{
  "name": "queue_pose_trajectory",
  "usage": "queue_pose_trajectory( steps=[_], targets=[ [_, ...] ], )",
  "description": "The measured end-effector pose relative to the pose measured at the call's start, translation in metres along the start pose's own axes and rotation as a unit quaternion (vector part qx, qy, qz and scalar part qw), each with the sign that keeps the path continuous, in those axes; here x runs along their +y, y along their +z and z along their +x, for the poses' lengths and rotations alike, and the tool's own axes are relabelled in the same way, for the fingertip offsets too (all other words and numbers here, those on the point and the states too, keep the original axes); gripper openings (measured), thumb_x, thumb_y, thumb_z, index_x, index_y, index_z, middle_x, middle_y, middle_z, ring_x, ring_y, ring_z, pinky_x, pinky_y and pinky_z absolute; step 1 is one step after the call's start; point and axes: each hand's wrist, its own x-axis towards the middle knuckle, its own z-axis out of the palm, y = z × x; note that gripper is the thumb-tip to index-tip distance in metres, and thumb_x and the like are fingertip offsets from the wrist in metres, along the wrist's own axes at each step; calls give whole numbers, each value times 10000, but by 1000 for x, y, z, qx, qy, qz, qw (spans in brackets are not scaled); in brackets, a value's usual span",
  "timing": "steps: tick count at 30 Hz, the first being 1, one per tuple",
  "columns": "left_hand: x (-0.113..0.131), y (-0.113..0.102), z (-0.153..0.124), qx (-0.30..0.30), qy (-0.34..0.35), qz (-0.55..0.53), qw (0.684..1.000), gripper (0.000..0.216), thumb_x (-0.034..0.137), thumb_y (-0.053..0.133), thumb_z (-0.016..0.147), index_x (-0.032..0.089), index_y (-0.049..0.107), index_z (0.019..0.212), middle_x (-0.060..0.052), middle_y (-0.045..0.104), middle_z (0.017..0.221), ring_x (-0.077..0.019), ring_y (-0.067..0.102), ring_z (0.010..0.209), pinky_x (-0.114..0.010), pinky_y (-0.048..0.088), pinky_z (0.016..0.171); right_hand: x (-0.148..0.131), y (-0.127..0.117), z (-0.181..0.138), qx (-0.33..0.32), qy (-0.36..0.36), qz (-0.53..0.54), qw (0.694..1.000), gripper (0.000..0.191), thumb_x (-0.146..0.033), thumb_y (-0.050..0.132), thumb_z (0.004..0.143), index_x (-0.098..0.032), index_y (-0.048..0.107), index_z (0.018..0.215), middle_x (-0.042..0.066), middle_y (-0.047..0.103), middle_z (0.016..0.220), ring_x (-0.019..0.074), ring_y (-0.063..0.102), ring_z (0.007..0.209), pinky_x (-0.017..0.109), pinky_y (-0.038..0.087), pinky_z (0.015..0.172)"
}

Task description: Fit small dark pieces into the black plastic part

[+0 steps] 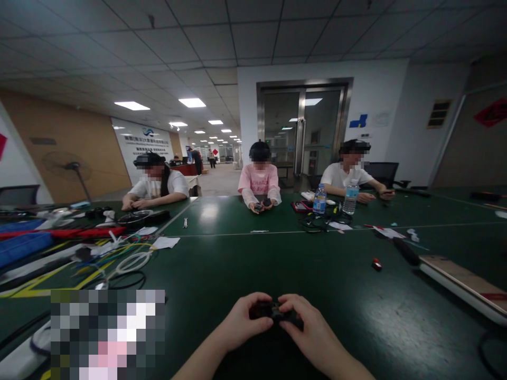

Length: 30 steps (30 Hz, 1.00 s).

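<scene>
Two bare forearms (206, 351) rise from the bottom edge and angle inward, so that the left hand (242, 319) and right hand (311, 326) meet at the lower centre, backs turned outward. Fingers and thumbs on both sides are curled closed around a small dark object (276, 312), gripping it at either end; its details are too dark to make out. It sits between the hands, over the near part of a dark green table (237, 264). To the left lie tangled cables (134, 262) and a blue tray (26, 248), with a pixelated patch covering the near corner. To the right are a small red item (376, 264) and a flat brown panel (463, 279) with a pale edge. Across the table sit three people in dark headgear; the middle one wears a pink shirt (259, 179). Two bottles (319, 199) stand right of centre. Behind are glass doors (303, 132) and a lit office corridor.
</scene>
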Motion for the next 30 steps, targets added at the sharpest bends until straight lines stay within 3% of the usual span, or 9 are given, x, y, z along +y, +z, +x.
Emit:
queue_pose_trajectory(
  steps=[5,14,19,22,30],
  targets=[
    [2,0,0,1,-5,-1,1000,454,211,683,697,154,552,1128,-72,623,1076,-238,572,994,-360,441,868,-1,-1,0,-21,-4,-37,999,163,-143,576,751,-252,607,869,19,599,1100,205,557,1057,350,426,920],
    [4,2,-1,2,-7,33,999,409,220,661,717,165,548,1106,-47,616,1021,-214,579,939,-327,458,819,-4,-4,0,-40,13,-60,997,285,-207,604,733,-276,591,1009,15,568,1169,217,526,1102,344,414,933],
    [4,5,-3,39,37,182,982,366,196,654,707,204,586,1067,-55,549,1094,-222,511,1019,-328,409,898,-1,-5,2,-56,47,-56,996,326,-269,618,738,-278,589,1063,14,621,1086,217,567,1023,331,438,888],
    [2,7,-4,37,41,264,963,417,219,639,730,231,569,1141,-53,537,1119,-233,481,1049,-342,378,931,4,-2,3,-63,56,-56,995,340,-254,622,730,-272,601,1070,19,632,1085,218,566,1032,338,421,920],
    [-1,8,-5,44,37,313,948,495,237,631,729,206,510,1208,-71,526,1154,-237,468,1066,-346,372,945,6,1,6,-58,44,-60,996,287,-222,600,738,-273,633,1019,14,640,1050,211,568,1019,330,422,907]
  ],
)
